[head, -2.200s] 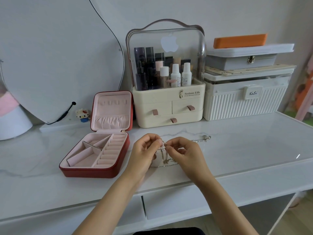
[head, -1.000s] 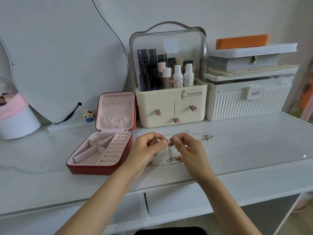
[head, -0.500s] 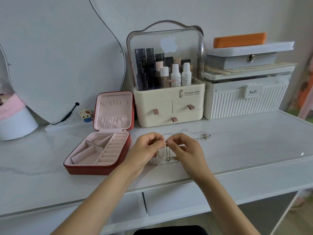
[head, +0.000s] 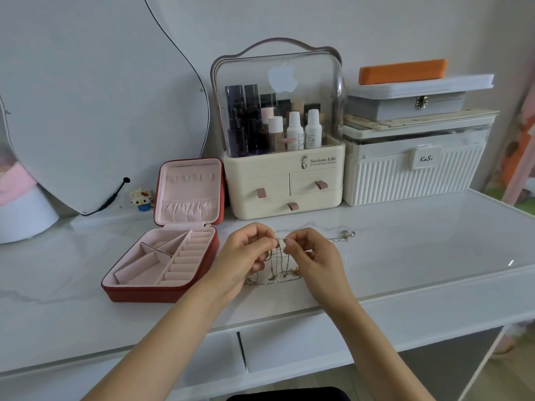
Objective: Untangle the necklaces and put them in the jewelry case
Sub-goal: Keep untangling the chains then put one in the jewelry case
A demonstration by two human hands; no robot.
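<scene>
Gold and silver necklaces are pinched between the curled fingertips of the left hand and right hand, raised just above the marble tabletop near its front edge. Loops hang down onto it. The red jewelry case lies open toward the left edge.

Domestic dressing table, bedroom setting.
White marble-look tabletop; cosmetics organiser of bottles against the wall, mirror to its left, storage boxes to its right.
</scene>
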